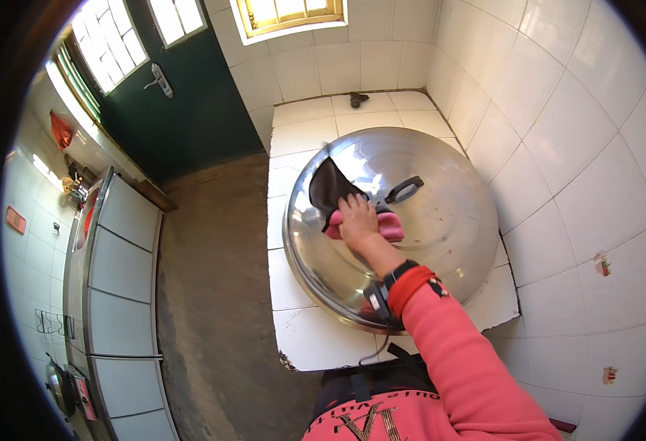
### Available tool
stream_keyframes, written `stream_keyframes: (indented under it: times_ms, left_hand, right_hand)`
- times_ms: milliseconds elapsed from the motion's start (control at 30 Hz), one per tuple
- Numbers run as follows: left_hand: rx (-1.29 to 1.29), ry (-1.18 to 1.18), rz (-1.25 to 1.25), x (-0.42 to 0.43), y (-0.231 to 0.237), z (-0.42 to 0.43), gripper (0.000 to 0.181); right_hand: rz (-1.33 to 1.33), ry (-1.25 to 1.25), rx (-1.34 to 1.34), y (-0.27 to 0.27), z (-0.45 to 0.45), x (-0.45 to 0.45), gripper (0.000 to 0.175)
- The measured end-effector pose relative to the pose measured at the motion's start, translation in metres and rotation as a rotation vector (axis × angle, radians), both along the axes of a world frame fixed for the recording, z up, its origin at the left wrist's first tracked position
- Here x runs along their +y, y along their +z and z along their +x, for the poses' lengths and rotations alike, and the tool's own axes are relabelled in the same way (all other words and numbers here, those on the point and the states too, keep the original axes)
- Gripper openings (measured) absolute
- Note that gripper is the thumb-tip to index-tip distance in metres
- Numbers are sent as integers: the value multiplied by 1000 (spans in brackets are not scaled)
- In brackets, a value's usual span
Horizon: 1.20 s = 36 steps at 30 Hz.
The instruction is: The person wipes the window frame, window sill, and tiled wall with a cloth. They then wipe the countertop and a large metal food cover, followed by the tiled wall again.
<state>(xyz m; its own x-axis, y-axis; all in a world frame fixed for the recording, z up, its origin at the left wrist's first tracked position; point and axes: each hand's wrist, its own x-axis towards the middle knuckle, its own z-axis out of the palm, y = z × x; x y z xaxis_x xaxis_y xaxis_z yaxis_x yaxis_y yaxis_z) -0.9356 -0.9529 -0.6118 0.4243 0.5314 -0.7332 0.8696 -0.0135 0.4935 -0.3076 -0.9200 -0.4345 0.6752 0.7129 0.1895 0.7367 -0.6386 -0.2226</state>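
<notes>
My right hand (pixel 358 221) presses on a folded pink cloth (pixel 391 226) with black parts, its fingers over the cloth's upper edge. The cloth lies on a large domed metal lid (pixel 450 231), left of the lid's black handle (pixel 404 190). Beyond my fingertips is a dark brown shape (pixel 329 184); I cannot tell if it is more of the cloth or a reflection. My left hand is out of view. The lid rests over a white-tiled counter (pixel 312 331), and what is under it is hidden.
A small dark scrap (pixel 359 100) lies at the counter's back. Tiled wall (pixel 554 160) stands close on the right. At left are a low cabinet (pixel 120 270) with a sink, a pan (pixel 58 386) and a dark green door (pixel 190 105). A black cable (pixel 375 353) hangs below my wrist.
</notes>
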Motion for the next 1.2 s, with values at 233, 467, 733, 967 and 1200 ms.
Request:
stream_keyframes:
  times_ms: [233,467,733,967,1200]
  left_hand:
    - [40,84,-89,13,-11,-38,51]
    - [101,95,-175,66,-19,-76,53]
    - [-34,-80,-117,164,-24,-62,53]
    - [-178,-357,6,184,-16,14,42]
    - [-426,-365,-15,136,2,88,40]
  right_hand:
    - [-220,63,95,8,-8,35,69]
    - [115,182,-19,-13,-76,-75,65]
    - [106,-225,-6,-18,-88,-184,70]
    - [236,-686,2,-38,-17,-239,63]
    - [309,-769,-154,-50,-65,-226,61]
